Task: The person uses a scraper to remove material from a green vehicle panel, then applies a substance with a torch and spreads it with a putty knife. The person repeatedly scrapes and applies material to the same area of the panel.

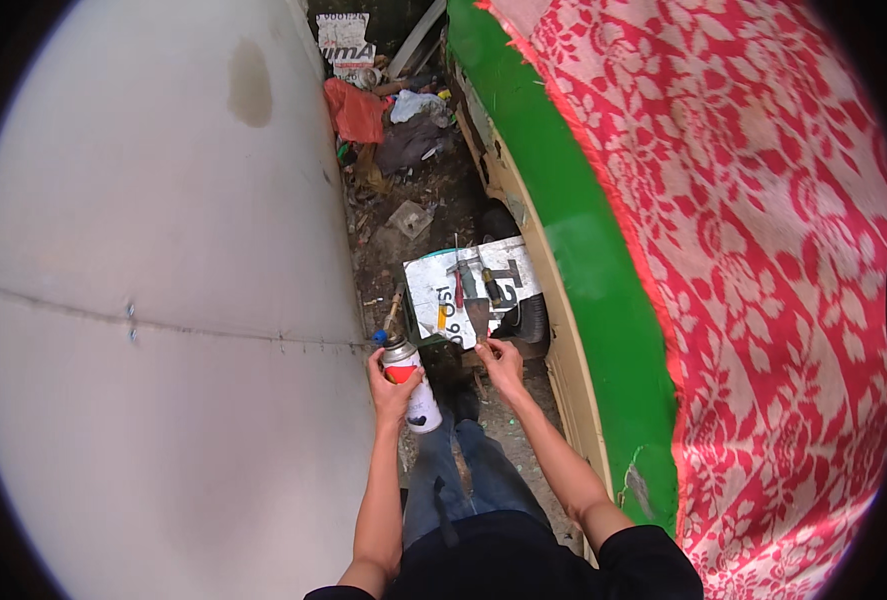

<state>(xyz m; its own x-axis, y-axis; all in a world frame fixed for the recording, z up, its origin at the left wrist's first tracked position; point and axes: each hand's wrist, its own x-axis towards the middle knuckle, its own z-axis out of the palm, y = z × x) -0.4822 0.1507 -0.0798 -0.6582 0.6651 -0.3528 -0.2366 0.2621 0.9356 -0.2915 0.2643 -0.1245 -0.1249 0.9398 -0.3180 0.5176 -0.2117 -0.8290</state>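
My left hand (391, 395) is wrapped round the white can of a gas torch (423, 408). The can leans, its blue knob and brass-coloured nozzle pointing away from me. My right hand (503, 368) pinches a flat scraper (477, 316) with a dark, broad blade. Just beyond the blade lies a white board (425, 272) with dark lettering. Several hand tools rest on it, among them a red-handled tool (458, 290) and a dark-and-yellow-handled screwdriver (490, 287). Part of the scraper's handle is hidden by my fingers.
A tall pale wall (183, 230) closes in on the left. At right runs a green panel (563, 200) with a cream edge, partly covered by a red-and-white floral cloth (743, 230). Farther along the narrow ground lie a red bag (353, 110) and other litter. A tyre (533, 320) shows beside the board.
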